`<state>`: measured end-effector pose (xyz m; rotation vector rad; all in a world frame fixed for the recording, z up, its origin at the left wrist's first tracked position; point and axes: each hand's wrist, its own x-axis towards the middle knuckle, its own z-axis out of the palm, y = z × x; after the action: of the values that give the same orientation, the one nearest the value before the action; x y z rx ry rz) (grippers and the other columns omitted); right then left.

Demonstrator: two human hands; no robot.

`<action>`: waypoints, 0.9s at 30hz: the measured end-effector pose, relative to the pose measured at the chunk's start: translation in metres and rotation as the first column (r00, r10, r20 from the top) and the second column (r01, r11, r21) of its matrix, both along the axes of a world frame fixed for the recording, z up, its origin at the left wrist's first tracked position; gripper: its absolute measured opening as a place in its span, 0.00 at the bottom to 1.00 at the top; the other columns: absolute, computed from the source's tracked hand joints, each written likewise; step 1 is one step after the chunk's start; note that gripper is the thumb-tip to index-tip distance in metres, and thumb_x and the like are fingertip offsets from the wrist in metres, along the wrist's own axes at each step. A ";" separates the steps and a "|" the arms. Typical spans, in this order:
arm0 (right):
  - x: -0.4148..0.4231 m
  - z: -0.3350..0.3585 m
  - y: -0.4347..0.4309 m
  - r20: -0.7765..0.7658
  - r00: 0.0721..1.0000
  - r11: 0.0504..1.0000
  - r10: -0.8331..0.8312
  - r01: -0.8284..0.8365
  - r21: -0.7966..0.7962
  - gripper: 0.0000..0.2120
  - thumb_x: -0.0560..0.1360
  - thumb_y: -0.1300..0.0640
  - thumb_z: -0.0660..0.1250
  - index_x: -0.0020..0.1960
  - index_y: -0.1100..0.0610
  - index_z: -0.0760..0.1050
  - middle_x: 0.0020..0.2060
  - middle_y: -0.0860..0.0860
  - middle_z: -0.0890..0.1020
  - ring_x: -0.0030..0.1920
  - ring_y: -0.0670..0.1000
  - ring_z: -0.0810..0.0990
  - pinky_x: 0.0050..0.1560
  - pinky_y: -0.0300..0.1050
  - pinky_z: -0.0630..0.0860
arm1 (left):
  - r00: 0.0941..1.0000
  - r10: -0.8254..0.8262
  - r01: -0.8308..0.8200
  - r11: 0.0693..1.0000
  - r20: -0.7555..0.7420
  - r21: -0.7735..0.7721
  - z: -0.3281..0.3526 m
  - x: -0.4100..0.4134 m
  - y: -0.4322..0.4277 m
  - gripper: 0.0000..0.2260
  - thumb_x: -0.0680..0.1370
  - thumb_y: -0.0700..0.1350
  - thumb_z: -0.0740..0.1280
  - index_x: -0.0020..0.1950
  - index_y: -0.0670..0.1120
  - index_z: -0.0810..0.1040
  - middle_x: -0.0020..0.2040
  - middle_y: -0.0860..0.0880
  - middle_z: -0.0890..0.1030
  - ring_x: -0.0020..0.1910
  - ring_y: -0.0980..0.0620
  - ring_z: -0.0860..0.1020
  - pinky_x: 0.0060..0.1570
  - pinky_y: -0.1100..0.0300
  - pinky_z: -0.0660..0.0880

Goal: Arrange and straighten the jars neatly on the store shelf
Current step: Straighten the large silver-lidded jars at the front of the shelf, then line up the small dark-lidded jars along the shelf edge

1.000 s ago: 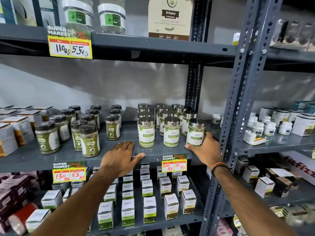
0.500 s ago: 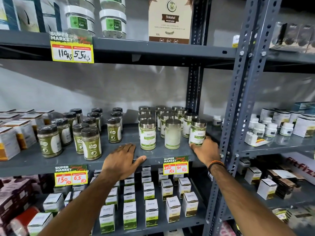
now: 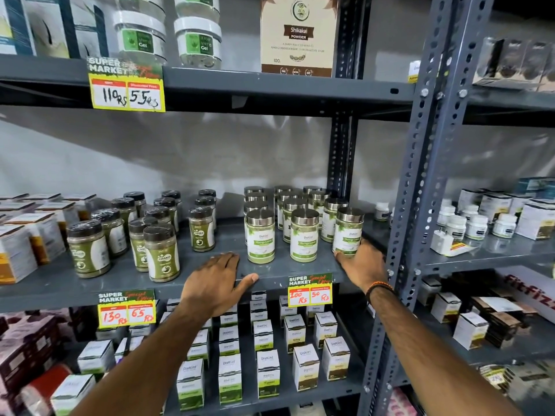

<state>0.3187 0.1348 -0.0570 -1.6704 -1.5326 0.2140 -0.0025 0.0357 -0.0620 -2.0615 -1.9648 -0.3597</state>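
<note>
Several silver-lidded jars with white and green labels stand in rows on the grey middle shelf (image 3: 270,273). The front row holds three: a left jar (image 3: 260,237), a middle jar (image 3: 304,235) and a right jar (image 3: 347,232). My right hand (image 3: 362,265) wraps the base of the right jar, which leans slightly. My left hand (image 3: 216,280) lies flat on the shelf's front edge, fingers spread, holding nothing. Left of it stand several black-lidded jars of green powder (image 3: 162,253).
A perforated steel upright (image 3: 420,181) rises just right of my right hand. Price tags (image 3: 310,291) hang on the shelf edge. White boxes (image 3: 267,373) fill the shelf below, tubs and a Shikakai box (image 3: 298,34) the shelf above. Small white bottles (image 3: 477,225) sit in the right bay.
The middle front jar has turned so its label faces forward again. My right hand has stayed at the right jar's base. My left hand has not moved.
</note>
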 end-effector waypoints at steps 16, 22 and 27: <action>-0.007 -0.009 -0.041 -0.175 0.982 0.975 0.077 -0.037 0.219 0.35 0.73 0.51 0.78 0.74 0.62 0.70 0.67 0.57 0.80 0.66 0.58 0.80 0.65 0.47 0.72 | 0.996 -0.077 0.077 0.997 0.049 0.011 0.006 0.004 -0.014 0.41 0.79 0.73 0.48 0.81 0.45 0.59 0.81 0.43 0.64 0.79 0.43 0.62 0.76 0.47 0.60; -0.070 0.011 -0.097 -0.052 0.945 0.873 0.324 -0.277 0.401 0.28 0.76 0.52 0.75 0.72 0.58 0.72 0.67 0.55 0.79 0.61 0.50 0.78 0.62 0.51 0.78 | 0.991 -0.128 0.133 0.966 -0.036 0.220 0.052 -0.012 -0.048 0.40 0.81 0.71 0.47 0.83 0.44 0.55 0.83 0.42 0.59 0.82 0.46 0.55 0.76 0.53 0.46; -0.154 0.038 -0.120 0.049 0.841 0.741 0.538 -0.501 0.447 0.27 0.76 0.49 0.75 0.72 0.52 0.72 0.64 0.44 0.77 0.59 0.46 0.79 0.59 0.42 0.78 | 0.994 -0.096 0.108 0.928 -0.051 0.358 0.096 -0.067 -0.082 0.37 0.81 0.69 0.52 0.80 0.42 0.62 0.79 0.41 0.67 0.80 0.43 0.61 0.78 0.47 0.57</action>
<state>0.1642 0.0153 -0.0192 -0.8350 -1.7975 0.2019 -0.0694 -0.0460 0.0342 -1.9180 -1.6294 -0.6511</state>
